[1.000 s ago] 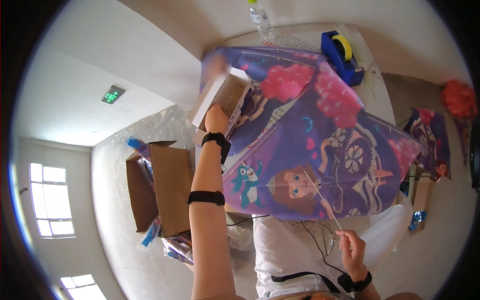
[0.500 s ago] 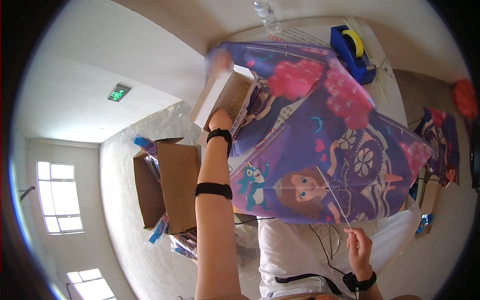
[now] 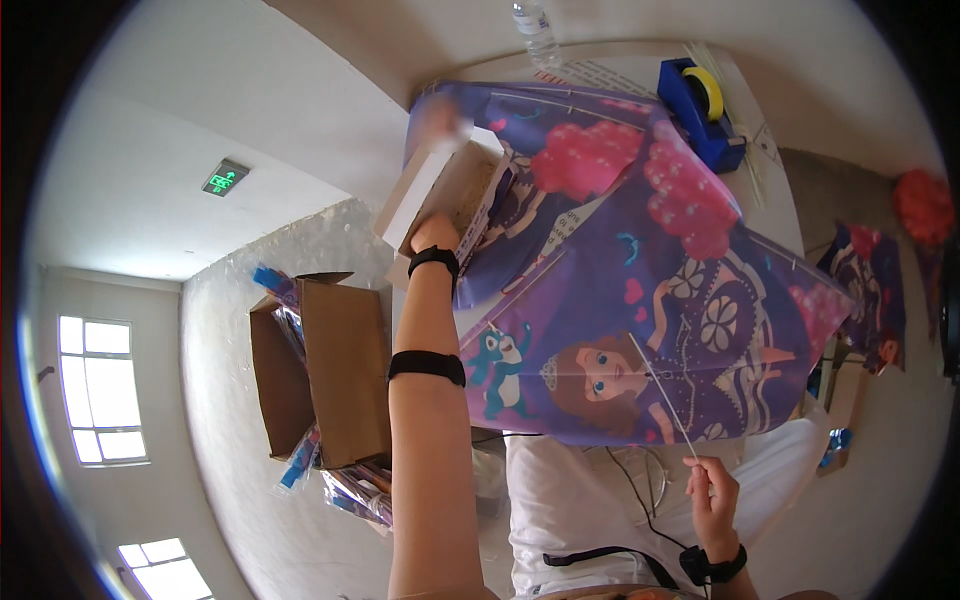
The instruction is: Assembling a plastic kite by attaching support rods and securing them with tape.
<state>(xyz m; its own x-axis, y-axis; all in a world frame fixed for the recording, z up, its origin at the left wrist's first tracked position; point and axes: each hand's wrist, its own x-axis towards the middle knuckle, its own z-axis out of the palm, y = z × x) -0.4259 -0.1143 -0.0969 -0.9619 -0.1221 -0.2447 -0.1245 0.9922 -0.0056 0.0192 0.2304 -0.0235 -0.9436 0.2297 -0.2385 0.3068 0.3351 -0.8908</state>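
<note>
My left hand point(image 3: 437, 233) reaches into an open white cardboard box point(image 3: 425, 190), and its fingers are hidden inside. Small tan contents show at the box's bottom, too small to name. Between the closed fingers of my right hand point(image 3: 715, 497) is a thin white rod point(image 3: 663, 396), slanting up and left over the cloth. Under it spreads a purple printed kite point(image 3: 640, 290) with a cartoon figure, pink clusters and thin rods in it. Its near edge hangs over the table's front, above my lap.
A blue tape dispenser point(image 3: 690, 125) with yellow tape stands at the far right of the white table point(image 3: 785, 195). Behind is a clear water bottle point(image 3: 537, 35). An open brown carton point(image 3: 345, 370) of wrapped items sits at the left. Black cables point(image 3: 630, 480) hang near my legs.
The whole view has shifted slightly. My left hand stays in the box, and my right hand keeps the rod in nearly the same pose.
</note>
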